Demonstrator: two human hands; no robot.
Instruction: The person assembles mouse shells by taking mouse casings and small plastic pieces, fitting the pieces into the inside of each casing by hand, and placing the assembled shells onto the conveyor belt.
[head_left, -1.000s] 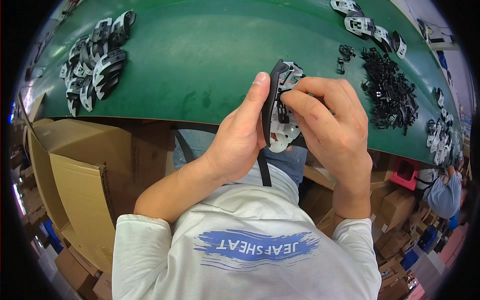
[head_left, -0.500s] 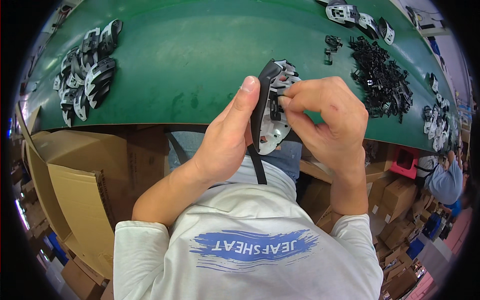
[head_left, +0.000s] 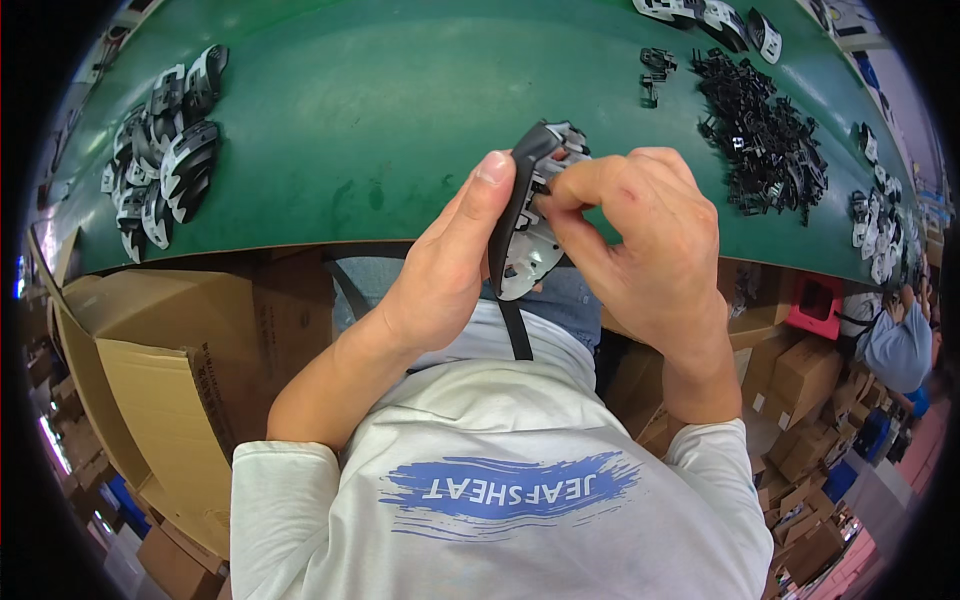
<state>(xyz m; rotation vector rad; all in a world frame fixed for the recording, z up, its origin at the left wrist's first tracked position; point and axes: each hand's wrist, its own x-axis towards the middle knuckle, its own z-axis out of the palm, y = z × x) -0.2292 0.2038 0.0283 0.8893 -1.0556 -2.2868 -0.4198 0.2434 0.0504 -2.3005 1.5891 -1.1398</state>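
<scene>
Left hand (head_left: 437,268) is clutching a curved plastic shell (head_left: 527,262), smooth black back, glossy pale inside, near the green table (head_left: 300,180)'s edge, most fingers hiding. Right hand (head_left: 645,245)'s fingertips are pressing together against it, blocking whatever's between.

Green tabletop (head_left: 380,110), black-and-white shell (head_left: 521,225), white shirt (head_left: 500,415) — blue brushstroke print (head_left: 510,488)

Bright, even light leaves a soft sheen on the green table (head_left: 400,120); fisheye distortion curves its edge and corners go black.
</scene>
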